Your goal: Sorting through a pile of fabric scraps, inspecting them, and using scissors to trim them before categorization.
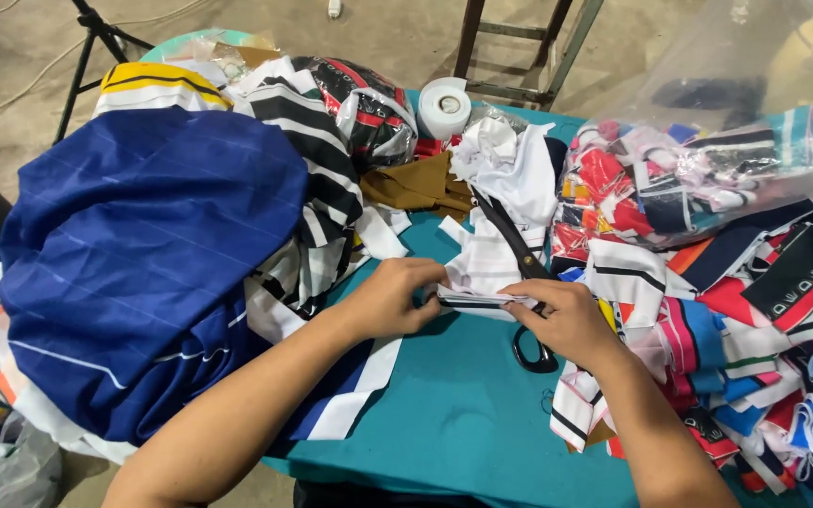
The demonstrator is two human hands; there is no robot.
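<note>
Two bare forearms reach in from the bottom edge over the teal table [463, 414]; the left hand [390, 299] and the right hand [566, 320] meet at a small folded strip of white fabric with dark stripes [478, 298], which lies just above the table between them. The fingers of both hands are curled and pinched shut on the strip's two ends, apparently to keep the fold flat and taut; the right-hand end is partly hidden under the knuckles.

A pair of black-handled scissors [519, 273] lies on the table under and behind the right hand, blades pointing away toward the white scraps [510, 169]; it rests where the right hand could take it without reaching, though the hand is not gripping it now.

To the left, a large navy blue cloth with thin pale lines [143, 263] is heaped over black-and-white striped fabric [317, 188], pushed aside so the middle of the table is free. To the right, a pile of small multicoloured striped pieces [755, 339] lies spread, with a clear plastic bag [708, 160] holding more of them behind; a white tape roll [444, 106] stands at the far edge.
</note>
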